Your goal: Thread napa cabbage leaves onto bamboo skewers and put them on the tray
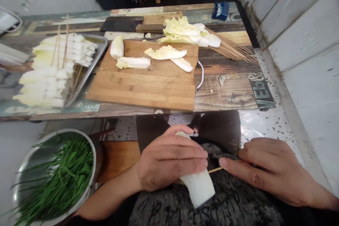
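Above my lap, my left hand (176,159) is closed around a white piece of napa cabbage (200,187), its thick stem end pointing down toward me. My right hand (267,169) pinches a thin bamboo skewer (215,170) whose far end meets the cabbage beside my left fingers; the tip is hidden. On the table ahead, a wooden cutting board (143,90) bears several loose cabbage leaves (166,53). A metal tray (102,49) at the left holds rows of cabbage pieces (47,81) with skewers through them.
A cleaver (122,24) lies behind the board. More cabbage leaves (185,30) rest against a bundle of bamboo skewers (235,47) at the back right. A blue packet (220,10) sits near the far edge. Lower left, a metal bowl (91,148) holds green chives (63,169).
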`<move>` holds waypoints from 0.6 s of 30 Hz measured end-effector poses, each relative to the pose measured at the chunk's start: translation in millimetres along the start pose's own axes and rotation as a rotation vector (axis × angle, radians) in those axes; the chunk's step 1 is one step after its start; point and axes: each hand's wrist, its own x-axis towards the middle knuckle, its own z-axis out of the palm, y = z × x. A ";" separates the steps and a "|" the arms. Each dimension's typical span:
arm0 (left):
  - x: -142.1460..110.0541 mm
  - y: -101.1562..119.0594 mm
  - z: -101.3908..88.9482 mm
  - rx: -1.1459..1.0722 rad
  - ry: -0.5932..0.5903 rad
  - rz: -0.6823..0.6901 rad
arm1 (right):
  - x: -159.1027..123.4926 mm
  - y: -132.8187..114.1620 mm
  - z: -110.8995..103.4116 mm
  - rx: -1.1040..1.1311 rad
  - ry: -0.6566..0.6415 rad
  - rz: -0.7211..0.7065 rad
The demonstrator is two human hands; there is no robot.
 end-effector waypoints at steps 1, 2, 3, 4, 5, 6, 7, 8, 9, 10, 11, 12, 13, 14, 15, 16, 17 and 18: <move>-0.4 0.0 0.4 0.002 -0.005 -0.004 | 0.5 -0.8 -0.6 -0.001 0.001 0.000; -0.9 0.0 0.9 0.005 -0.007 -0.006 | 1.0 -1.6 -1.2 0.003 0.000 0.000; -1.2 0.0 1.3 0.007 -0.009 -0.007 | 1.4 -2.3 -1.5 0.009 -0.001 0.000; -1.4 0.0 1.7 0.007 -0.014 -0.007 | 1.7 -3.0 -1.7 0.014 -0.003 0.002; -1.5 0.0 2.0 0.007 -0.020 -0.008 | 1.7 -3.7 -1.7 0.018 -0.005 0.007; -1.5 -0.1 2.3 0.007 -0.025 -0.007 | 1.6 -4.3 -1.6 0.018 -0.006 0.014; -1.4 -0.2 2.5 0.006 -0.031 -0.007 | 1.2 -4.8 -1.6 0.014 -0.007 0.019; -1.4 -0.5 2.8 0.004 -0.036 -0.011 | 0.7 -5.3 -1.7 0.008 -0.008 0.022; -1.5 -0.8 3.2 0.002 -0.040 -0.022 | 0.0 -5.8 -2.1 -0.001 -0.011 0.021; -1.7 -1.0 3.8 -0.002 -0.046 -0.037 | -0.8 -6.4 -2.8 -0.007 -0.017 0.014; -2.0 -1.2 4.5 -0.009 -0.046 -0.050 | -1.6 -6.9 -3.8 -0.012 -0.026 0.006; -2.3 -1.2 5.3 -0.019 -0.045 -0.060 | -2.3 -7.6 -5.1 -0.014 -0.040 0.000; -2.7 -1.0 6.1 -0.031 -0.043 -0.069 | -2.7 -8.2 -6.6 -0.019 -0.057 -0.002; -3.0 -0.5 7.0 -0.044 -0.040 -0.080 | -3.0 -8.9 -8.1 -0.027 -0.076 -0.001; -3.2 0.2 7.8 -0.061 -0.039 -0.097 | -2.9 -9.6 -9.5 -0.036 -0.091 0.001; -3.2 1.1 8.5 -0.080 -0.043 -0.126 | -2.6 -10.2 -10.8 -0.046 -0.100 0.005; -3.2 2.0 8.9 -0.098 -0.049 -0.170 | -2.2 -10.8 -11.8 -0.054 -0.100 0.009; -3.0 2.9 9.2 -0.114 -0.057 -0.216 | -1.6 -11.1 -12.5 -0.057 -0.095 0.011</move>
